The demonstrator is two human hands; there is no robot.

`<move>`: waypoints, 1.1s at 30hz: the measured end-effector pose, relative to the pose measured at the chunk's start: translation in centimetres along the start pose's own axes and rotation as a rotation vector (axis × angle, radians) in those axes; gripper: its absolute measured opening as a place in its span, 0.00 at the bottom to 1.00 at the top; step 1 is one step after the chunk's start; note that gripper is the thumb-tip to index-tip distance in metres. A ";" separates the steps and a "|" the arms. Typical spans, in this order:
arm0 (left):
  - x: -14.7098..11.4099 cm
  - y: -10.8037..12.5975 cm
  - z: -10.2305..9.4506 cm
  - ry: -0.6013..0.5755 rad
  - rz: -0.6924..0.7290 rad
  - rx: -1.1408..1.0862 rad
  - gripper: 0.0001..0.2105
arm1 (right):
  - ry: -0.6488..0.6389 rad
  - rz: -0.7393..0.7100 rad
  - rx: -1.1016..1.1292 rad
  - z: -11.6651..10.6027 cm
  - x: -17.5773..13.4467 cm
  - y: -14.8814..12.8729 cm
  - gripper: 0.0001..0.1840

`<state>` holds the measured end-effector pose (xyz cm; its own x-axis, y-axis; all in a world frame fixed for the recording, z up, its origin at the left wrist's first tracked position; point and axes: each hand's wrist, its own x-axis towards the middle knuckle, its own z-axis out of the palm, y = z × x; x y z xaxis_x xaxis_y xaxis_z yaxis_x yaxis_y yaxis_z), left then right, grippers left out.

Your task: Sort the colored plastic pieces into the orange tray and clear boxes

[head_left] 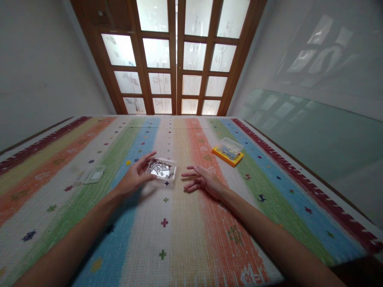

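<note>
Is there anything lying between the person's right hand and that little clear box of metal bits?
Nothing visible. The right hand lies open on the striped cloth, with only bare cloth between it and the clear box, which the left hand grips.

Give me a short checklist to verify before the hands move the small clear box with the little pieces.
1. Left hand touches the clear box: ok.
2. Right hand free, fingers open, beside the box: ok.
3. Box is open, lid lies apart at the left: ok.
4. Pieces all inside the box: cannot tell.
5. Orange case is apart from the hands: ok.
6. Left grip is firm: cannot tell.
</note>
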<state>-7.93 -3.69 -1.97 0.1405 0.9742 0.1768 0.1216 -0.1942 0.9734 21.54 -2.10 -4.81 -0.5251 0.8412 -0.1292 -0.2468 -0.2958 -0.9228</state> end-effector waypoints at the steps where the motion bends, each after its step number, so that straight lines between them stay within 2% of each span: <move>1: 0.4 0.0 -0.9 0.087 0.006 0.006 0.41 | -0.014 0.007 -0.006 0.0 0.0 0.0 0.19; 7: 1.8 0.0 -6.1 0.508 0.056 0.181 0.39 | -0.041 0.026 -0.014 -0.1 0.2 0.3 0.17; 10: 1.8 0.1 -8.0 0.634 0.071 0.373 0.34 | -0.049 0.028 -0.017 -0.2 0.3 0.6 0.17; 12: 1.6 0.1 -9.1 0.664 0.078 0.464 0.35 | -0.064 0.034 -0.027 -0.3 0.4 0.7 0.18; 19: 1.5 -1.2 -11.3 0.651 0.148 0.711 0.36 | -0.105 0.037 -0.054 -0.6 0.5 0.9 0.19; 27: 1.1 -1.8 -12.2 0.449 0.432 1.130 0.29 | -0.116 0.038 -0.063 -0.6 0.4 0.9 0.21; 33: 1.1 -2.1 -11.9 0.364 0.452 1.150 0.28 | -0.103 0.037 -0.060 -0.4 0.3 0.8 0.22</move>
<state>-19.71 -0.84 -2.07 0.1384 0.7362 0.6624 0.9317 -0.3235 0.1649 21.54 -1.89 -5.70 -0.6147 0.7783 -0.1282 -0.1780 -0.2952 -0.9387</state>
